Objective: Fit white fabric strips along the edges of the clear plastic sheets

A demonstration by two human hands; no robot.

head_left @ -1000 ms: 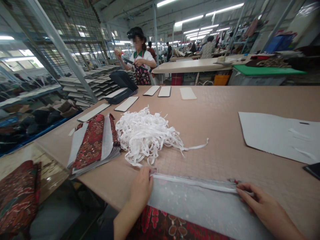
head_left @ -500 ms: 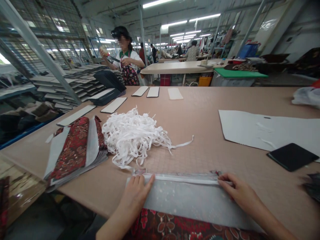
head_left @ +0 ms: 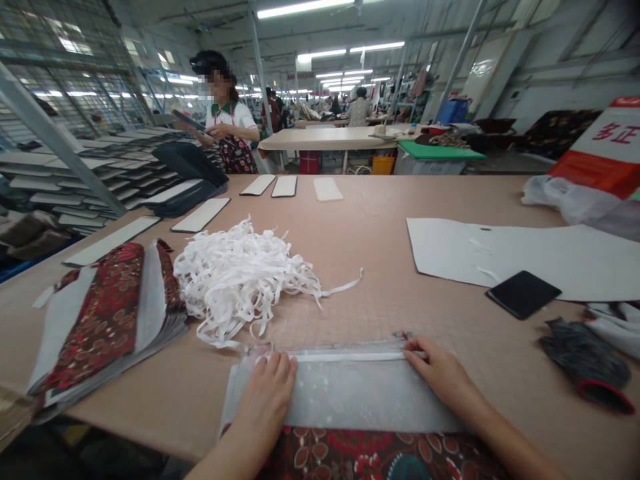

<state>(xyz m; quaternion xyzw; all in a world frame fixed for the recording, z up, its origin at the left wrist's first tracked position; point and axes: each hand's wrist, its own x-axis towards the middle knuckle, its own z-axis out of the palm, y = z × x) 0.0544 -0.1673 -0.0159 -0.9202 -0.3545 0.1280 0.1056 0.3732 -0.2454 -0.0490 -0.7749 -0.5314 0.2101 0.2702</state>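
Observation:
In front of me lies a folded fabric piece [head_left: 365,400], with its pale grey back up and a red and brown floral side showing at the near edge. One narrow white fabric tape [head_left: 345,357] runs straight along its far edge. My left hand [head_left: 267,393] rests flat with outstretched fingers over the tape's left end. At the other end, my right hand [head_left: 440,370] pinches the tape between thumb and fingers. Beyond the left hand is a tangled heap of white tapes [head_left: 245,273]. Left of that heap sits a stack of floral fabric pieces [head_left: 103,313].
A white board [head_left: 525,250] with a black pad [head_left: 523,293] stands out at right, beside a dark grey glove-like item [head_left: 585,360]. White panels [head_left: 284,187] lie along the far edge. Across the table a co-worker [head_left: 227,127] stands near stacked panels [head_left: 60,183].
My view has swung right, so the scene sits further left. My left fingers now lie closer together on the tape; the right hand still pinches its end. The tape looks straighter.

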